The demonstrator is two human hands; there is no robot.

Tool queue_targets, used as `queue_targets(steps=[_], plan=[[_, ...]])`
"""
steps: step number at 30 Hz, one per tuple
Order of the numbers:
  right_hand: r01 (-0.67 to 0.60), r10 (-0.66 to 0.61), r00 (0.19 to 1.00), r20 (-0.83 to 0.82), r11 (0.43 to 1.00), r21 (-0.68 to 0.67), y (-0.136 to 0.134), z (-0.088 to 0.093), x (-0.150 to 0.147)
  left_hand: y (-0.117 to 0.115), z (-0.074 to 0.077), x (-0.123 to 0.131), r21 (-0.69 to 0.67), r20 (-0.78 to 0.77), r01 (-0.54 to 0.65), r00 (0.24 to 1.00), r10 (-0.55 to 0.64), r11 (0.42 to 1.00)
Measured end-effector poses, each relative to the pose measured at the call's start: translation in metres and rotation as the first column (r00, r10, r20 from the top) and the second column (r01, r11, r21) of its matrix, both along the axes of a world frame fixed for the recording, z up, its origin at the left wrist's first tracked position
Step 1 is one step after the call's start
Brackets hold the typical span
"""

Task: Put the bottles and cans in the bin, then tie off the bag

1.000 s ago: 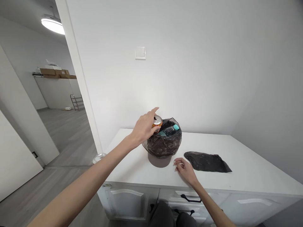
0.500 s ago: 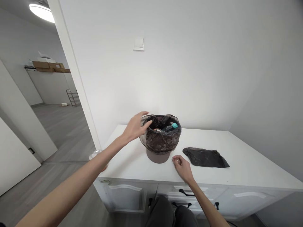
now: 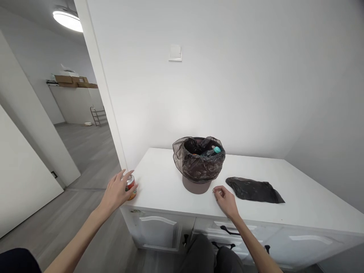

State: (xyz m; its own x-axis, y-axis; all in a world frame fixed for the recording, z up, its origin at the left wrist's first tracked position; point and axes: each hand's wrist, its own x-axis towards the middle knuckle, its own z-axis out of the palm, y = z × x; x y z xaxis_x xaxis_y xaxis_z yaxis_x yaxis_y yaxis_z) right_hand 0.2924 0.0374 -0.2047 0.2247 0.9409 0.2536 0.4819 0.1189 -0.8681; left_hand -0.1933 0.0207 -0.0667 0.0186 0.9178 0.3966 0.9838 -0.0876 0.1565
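Note:
At the left end of the white cabinet top (image 3: pixel 162 189) stands a red and orange drink can (image 3: pixel 132 185). My left hand (image 3: pixel 116 189) is beside it, thumb and fingers spread around its near side; whether the skin touches the metal I cannot tell. A brown trash bin (image 3: pixel 196 186) lined with a dark plastic bag (image 3: pixel 200 167) stands near the middle. Inside it lies a bottle with a teal cap (image 3: pixel 217 149), and an orange-red edge of something else shows. Just right of the bin's base, my right hand (image 3: pixel 226 201) rests on the top, fingers curled, with nothing visible in them.
A flattened dark plastic bag (image 3: pixel 254 190) lies right of the bin. Behind is a white wall with a light switch (image 3: pixel 175 52). Black-handled drawers (image 3: pixel 230 230) and doors face my knees. On the left, a doorway opens onto a room with cardboard boxes (image 3: pixel 66 80).
My left hand has left the bin's rim and swung left and down to the can. My right hand has stayed by the bin. The view has turned slightly left.

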Motion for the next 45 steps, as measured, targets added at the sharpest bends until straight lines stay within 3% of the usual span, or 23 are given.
queue_targets(steps=[3,6,10,16,19,24,28,32,37,42,45], plan=[[0.003,-0.003,1.0,0.005,1.0,0.009,0.003,-0.005,0.002,-0.008,-0.01,-0.001,-0.089,0.136,-0.012,0.99,0.024,0.996],[0.008,-0.008,1.0,-0.002,1.0,0.018,0.005,-0.008,0.002,-0.012,0.0,0.006,0.004,0.259,-0.027,0.966,0.025,1.0],[0.018,-0.018,1.0,-0.02,0.999,0.027,0.007,-0.006,-0.001,-0.017,0.043,0.036,0.274,0.325,-0.012,0.942,-0.081,0.962],[0.018,-0.016,0.999,-0.047,0.999,0.039,0.008,-0.001,-0.004,-0.015,0.11,0.106,0.42,0.391,0.06,0.888,-0.24,0.906],[-0.003,0.004,0.999,-0.05,1.0,0.029,0.008,-0.002,-0.003,-0.009,0.131,0.139,0.473,0.429,0.084,0.848,-0.312,0.877],[0.002,-0.001,0.999,-0.047,1.0,0.019,0.009,0.002,-0.005,0.01,0.153,0.191,0.519,0.421,0.241,0.763,-0.49,0.82],[0.021,-0.018,0.998,-0.063,0.999,0.046,0.008,0.01,-0.011,0.04,0.157,0.223,0.505,0.382,0.377,0.709,-0.593,0.777],[0.027,-0.023,0.997,-0.078,0.999,0.046,0.007,0.013,-0.013,0.074,0.15,0.237,0.375,0.329,0.537,0.685,-0.65,0.756],[0.028,-0.025,0.996,-0.091,0.999,0.039,0.008,0.007,-0.012,0.099,0.135,0.243,0.224,0.262,0.642,0.685,-0.68,0.733],[0.015,-0.011,0.995,-0.102,0.999,0.034,0.009,0.003,-0.01,0.113,0.127,0.24,0.082,0.304,0.74,0.619,-0.724,0.667],[0.001,0.002,0.993,-0.116,1.0,0.03,0.008,0.007,-0.012,0.124,0.123,0.23,0.147,0.368,0.71,0.607,-0.705,0.688]])
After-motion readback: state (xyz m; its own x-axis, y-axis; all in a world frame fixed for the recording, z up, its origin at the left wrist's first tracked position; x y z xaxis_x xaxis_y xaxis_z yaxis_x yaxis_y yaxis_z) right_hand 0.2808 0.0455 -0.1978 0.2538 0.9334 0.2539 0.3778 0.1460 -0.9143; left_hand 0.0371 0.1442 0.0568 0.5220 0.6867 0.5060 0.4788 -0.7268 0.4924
